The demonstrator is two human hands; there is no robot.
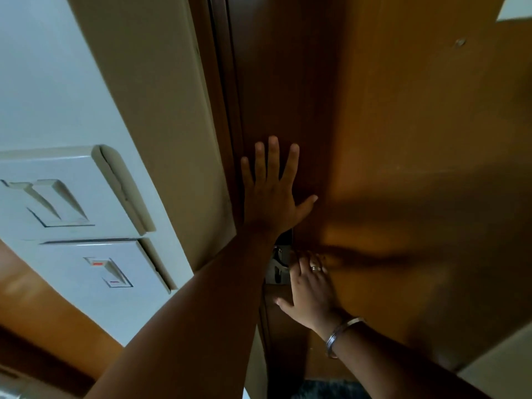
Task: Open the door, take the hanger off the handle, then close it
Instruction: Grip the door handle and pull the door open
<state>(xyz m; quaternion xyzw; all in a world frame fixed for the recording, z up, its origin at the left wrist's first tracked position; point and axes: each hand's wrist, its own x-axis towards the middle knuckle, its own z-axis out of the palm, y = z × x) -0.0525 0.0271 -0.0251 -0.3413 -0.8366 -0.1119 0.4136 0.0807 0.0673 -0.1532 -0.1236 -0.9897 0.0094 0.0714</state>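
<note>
A brown wooden door (pixel 388 139) fills the middle and right of the view. My left hand (pixel 270 194) lies flat against it near its left edge, fingers spread, holding nothing. Below it, my right hand (pixel 311 286), with a ring and a metal bangle, is closed over the metal door handle (pixel 277 267) on its lock plate. Most of the handle is hidden under my fingers. No hanger is visible.
The dark door frame (pixel 227 96) runs beside the door's left edge. Left of it a cream wall (pixel 149 82) carries two white switch plates (pixel 66 197). A white paper corner (pixel 515 10) shows at the top right. Dark floor shows at the bottom.
</note>
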